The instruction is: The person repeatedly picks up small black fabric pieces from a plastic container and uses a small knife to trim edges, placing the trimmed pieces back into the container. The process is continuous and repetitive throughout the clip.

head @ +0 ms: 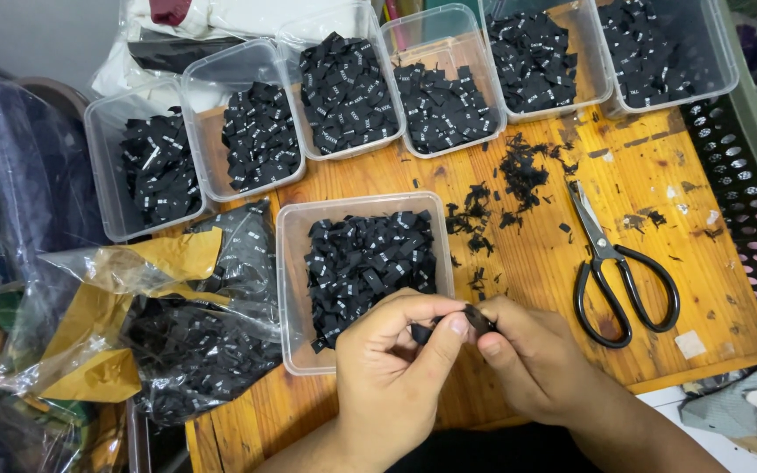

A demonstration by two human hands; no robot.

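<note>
Closest to me, my left hand (pixel 396 368) and right hand (pixel 532 359) meet at the near edge of a wooden table (pixel 703 289). Both pinch one small black fabric tag (pixel 475 320) between thumbs and fingertips; it may be two tags pressed together, I cannot tell.

Just beyond my hands sits a clear plastic tub (pixel 295 289), roughly two-thirds filled with loose black tags bearing tiny white marks. To its left lies a crumpled clear plastic bag (pixel 194 350) with tan paper inside and a large heap of the same tags spilling from it, so I judge much remains to be handled. To the right, black-handled scissors (pixel 615 271) rest on the wood with blades nearly shut, pointing away from me.

Further out, black scraps (pixel 519 175) are scattered on the table between the scissors and the tub.

At the far edge runs a curved row of six clear tubs (pixel 343 88), each holding a heap of black tags, which suggests a good share is already sorted. A dark perforated basket (pixel 746 193) stands at far right.
</note>
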